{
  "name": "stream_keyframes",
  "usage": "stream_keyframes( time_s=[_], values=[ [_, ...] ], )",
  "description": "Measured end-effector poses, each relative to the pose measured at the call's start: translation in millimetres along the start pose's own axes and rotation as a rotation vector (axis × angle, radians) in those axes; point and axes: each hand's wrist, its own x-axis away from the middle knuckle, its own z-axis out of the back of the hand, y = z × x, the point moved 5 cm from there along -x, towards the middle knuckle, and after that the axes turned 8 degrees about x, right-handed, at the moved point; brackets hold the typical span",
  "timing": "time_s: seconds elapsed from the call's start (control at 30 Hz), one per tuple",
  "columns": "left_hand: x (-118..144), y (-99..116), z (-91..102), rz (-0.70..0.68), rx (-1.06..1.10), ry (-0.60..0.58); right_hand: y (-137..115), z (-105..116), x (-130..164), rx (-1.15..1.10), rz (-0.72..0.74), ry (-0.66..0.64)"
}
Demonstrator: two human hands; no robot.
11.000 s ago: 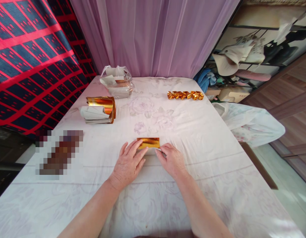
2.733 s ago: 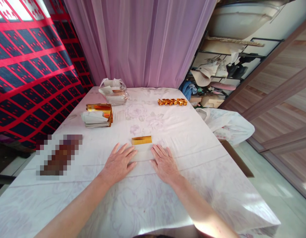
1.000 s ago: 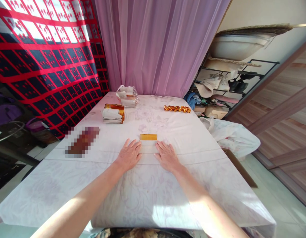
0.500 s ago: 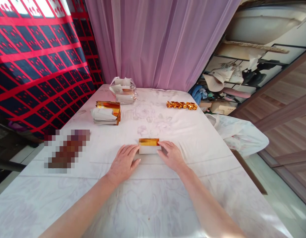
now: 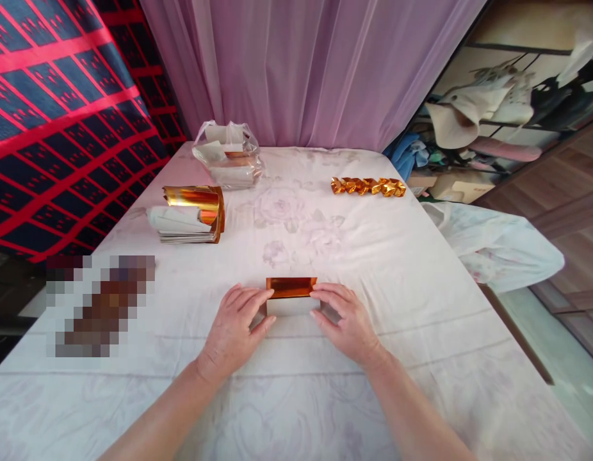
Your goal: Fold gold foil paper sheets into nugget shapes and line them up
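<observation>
A small sheet of gold foil paper [image 5: 291, 287], with a white lower part facing me, lies partly folded at the middle of the table. My left hand [image 5: 236, 320] has its left end between thumb and fingertips. At the right end, my right hand [image 5: 345, 323] grips the same sheet in a like way. Farther off to the left stands a stack of gold foil paper [image 5: 193, 214], its white backs showing. A row of folded gold foil pieces [image 5: 368, 186] lies at the far right of the table.
Behind the stack is a clear plastic bag [image 5: 229, 157] holding more paper. A blurred-out patch [image 5: 102, 307] covers something at the table's left edge. The table wears a pale floral cloth [image 5: 296, 397]. A purple curtain [image 5: 296, 70] hangs at the back; cluttered shelves [image 5: 493, 121] stand right.
The view has come closer to the table. Both hands now pinch the paper's ends, and its gold upper part looks darker and tilted up from the white part.
</observation>
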Motion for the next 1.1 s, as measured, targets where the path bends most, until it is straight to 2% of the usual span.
stream_keyframes(
  time_s=[0.37,0.67,0.9,1.0,1.1],
  values=[
    [0,2,2.0,-0.023,0.043,-0.034,-7,8,-4,-0.027,0.007,0.005],
    [2,5,6.3,-0.049,0.08,-0.138,-11,15,-5,-0.095,0.014,0.042],
    [3,4,3.8,-0.045,0.045,-0.143,11,16,-1,0.003,-0.154,0.132],
    [2,5,1.9,-0.037,0.014,-0.119,18,10,1,0.061,-0.182,0.059],
    [3,6,-0.4,-0.034,-0.007,-0.126,17,4,2,0.119,-0.138,-0.022]
  ],
)
